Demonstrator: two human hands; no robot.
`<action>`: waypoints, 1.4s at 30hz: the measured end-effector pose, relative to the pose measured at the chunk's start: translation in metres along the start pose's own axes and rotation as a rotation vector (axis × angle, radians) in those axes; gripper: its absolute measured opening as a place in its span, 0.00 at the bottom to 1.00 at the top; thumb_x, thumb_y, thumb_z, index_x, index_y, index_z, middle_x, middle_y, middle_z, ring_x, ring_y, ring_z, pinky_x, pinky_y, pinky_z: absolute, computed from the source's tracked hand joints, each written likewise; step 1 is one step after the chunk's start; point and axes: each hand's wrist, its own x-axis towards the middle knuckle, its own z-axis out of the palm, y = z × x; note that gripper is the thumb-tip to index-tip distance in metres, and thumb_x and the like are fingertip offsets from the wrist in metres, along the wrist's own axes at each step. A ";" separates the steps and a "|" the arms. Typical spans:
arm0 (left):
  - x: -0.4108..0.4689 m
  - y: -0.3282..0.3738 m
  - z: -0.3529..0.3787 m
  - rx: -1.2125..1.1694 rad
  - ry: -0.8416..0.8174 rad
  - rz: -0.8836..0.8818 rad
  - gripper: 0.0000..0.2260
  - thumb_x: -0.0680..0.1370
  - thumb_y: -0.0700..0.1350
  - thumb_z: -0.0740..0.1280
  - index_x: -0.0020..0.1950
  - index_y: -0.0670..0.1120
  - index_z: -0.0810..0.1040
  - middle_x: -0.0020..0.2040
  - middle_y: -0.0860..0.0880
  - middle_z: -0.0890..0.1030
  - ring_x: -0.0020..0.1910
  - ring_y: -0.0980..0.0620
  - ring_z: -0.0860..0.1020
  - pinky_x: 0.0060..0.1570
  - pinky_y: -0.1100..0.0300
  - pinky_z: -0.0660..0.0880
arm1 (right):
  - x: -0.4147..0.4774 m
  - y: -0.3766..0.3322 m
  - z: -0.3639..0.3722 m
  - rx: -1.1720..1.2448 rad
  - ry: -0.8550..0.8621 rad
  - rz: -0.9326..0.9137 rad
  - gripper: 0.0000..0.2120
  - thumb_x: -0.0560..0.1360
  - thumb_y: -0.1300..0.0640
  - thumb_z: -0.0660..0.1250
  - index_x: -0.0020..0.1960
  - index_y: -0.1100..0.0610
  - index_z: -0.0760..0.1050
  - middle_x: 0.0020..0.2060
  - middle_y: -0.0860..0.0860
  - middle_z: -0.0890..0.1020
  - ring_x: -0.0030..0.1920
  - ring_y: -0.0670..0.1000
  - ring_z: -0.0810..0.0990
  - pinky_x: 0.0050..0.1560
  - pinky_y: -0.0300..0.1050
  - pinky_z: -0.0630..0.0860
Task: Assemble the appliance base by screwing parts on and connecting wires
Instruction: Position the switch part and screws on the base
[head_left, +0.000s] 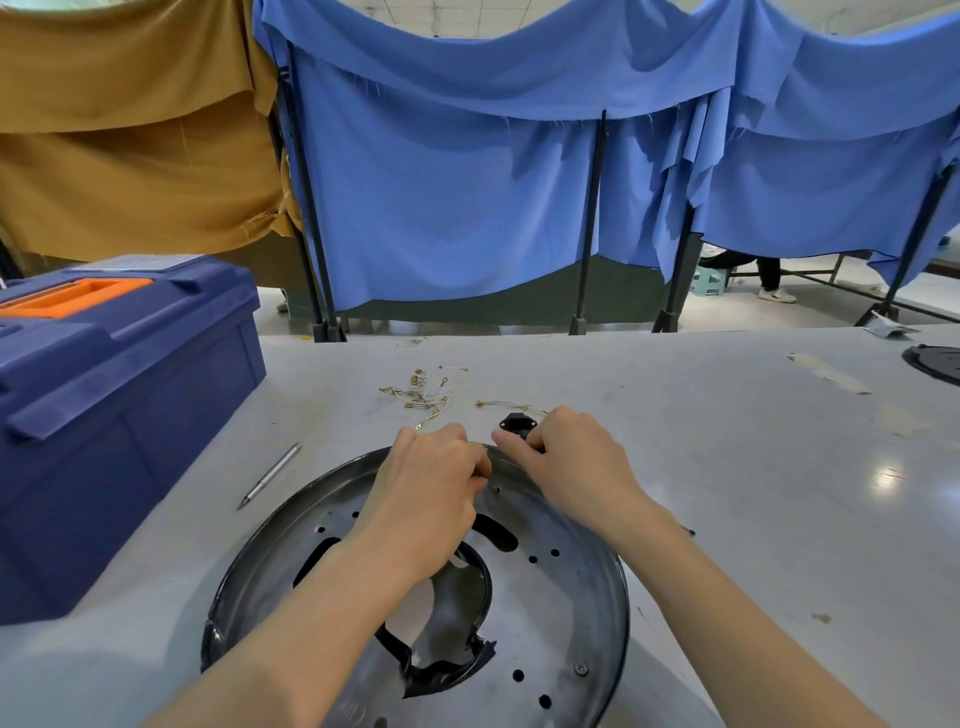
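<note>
A round dark metal appliance base (561, 597) with holes and curved slots lies on the grey table in front of me. My left hand (426, 483) is curled at the base's far rim, its fingertips pinching something small that I cannot make out. My right hand (566, 457) holds a small black socket part (514, 421) against the outside of the far rim, with its fingers curled round it. A thin wire (506, 402) with a brass terminal runs out from behind that hand. One screw (581, 669) sits in the base near its right edge.
A loose pile of thin wires with brass ring terminals (423, 392) lies beyond the hands. A slim silver screwdriver (270, 475) rests left of the base. A blue toolbox (114, 395) with an orange handle stands at the left. Another dark base (935, 361) pokes in at the far right.
</note>
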 end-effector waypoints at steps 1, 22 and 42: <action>0.000 0.000 0.000 -0.001 0.003 0.004 0.09 0.82 0.46 0.62 0.56 0.51 0.82 0.51 0.53 0.78 0.49 0.47 0.74 0.51 0.59 0.68 | 0.000 0.000 0.000 0.003 0.000 0.000 0.30 0.79 0.41 0.62 0.25 0.56 0.59 0.21 0.49 0.62 0.25 0.52 0.61 0.29 0.45 0.59; 0.000 0.007 -0.003 0.142 -0.061 0.026 0.10 0.83 0.47 0.58 0.59 0.53 0.77 0.55 0.54 0.76 0.42 0.50 0.65 0.43 0.62 0.52 | 0.000 -0.001 0.000 0.007 -0.013 0.022 0.29 0.79 0.41 0.61 0.26 0.56 0.61 0.22 0.49 0.64 0.26 0.52 0.62 0.32 0.45 0.61; 0.001 0.006 0.007 -0.131 0.054 -0.011 0.11 0.81 0.44 0.64 0.60 0.53 0.80 0.53 0.55 0.83 0.50 0.48 0.73 0.51 0.62 0.64 | -0.003 -0.005 -0.005 -0.005 -0.042 0.045 0.27 0.81 0.42 0.60 0.28 0.56 0.64 0.25 0.50 0.67 0.28 0.52 0.65 0.34 0.45 0.63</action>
